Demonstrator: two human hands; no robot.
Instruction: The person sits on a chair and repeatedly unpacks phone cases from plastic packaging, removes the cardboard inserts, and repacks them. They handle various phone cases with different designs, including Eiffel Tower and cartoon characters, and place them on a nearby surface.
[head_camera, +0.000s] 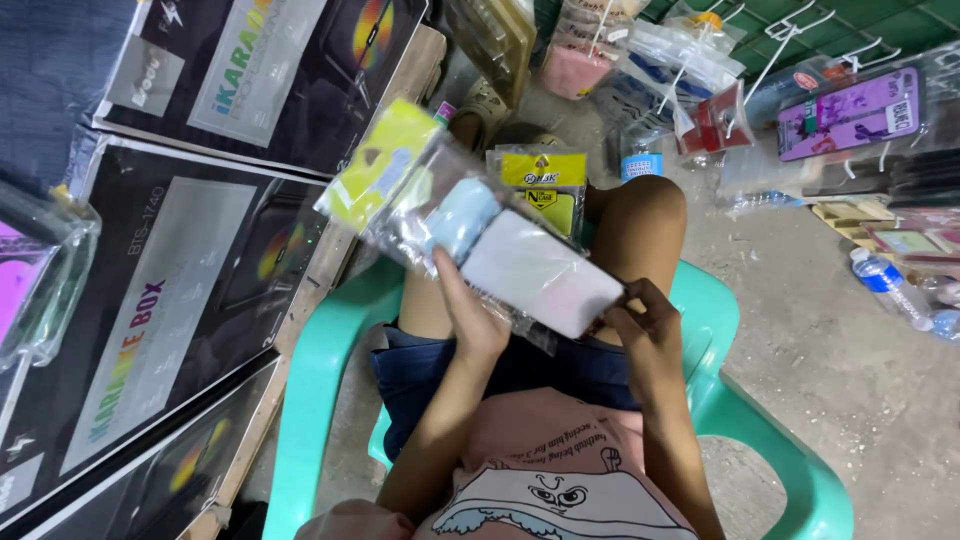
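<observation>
White box (540, 272): flat, rectangular, pale, part-way inside a clear plastic bag (425, 205); held above the person's lap, tilted, its lower end toward the right hand.

Light blue roll (462, 218): inside the same bag, touching the upper end of the white box.

Yellow card (378, 165): at the far end of the bag, beyond the roll, well up and left of the white box.

Left hand (468, 318): under the white box's left edge, palm against the bag, fingers (447, 275) laid along it; grip closed around bag and box.

Right hand (640, 312): at the lower right corner of the white box, fingertips pinched on that corner.

Yellow-headed packet (548, 185): lies on the person's knee, just behind the white box, partly hidden by it.

Teal plastic chair (315, 385): beneath the person, its arms showing on both sides below the white box.

Black printed cartons (170, 290): stacked to the left of the white box, large, with rainbow-coloured lettering.

Hanging clear packets (680, 70): above and right of the white box, on white wire hooks against a green grid.

Purple packaged item (850, 112): far right of the white box, upper edge of view.

Water bottle (888, 285): on the concrete floor (800, 330), right of the white box, lying on its side.
</observation>
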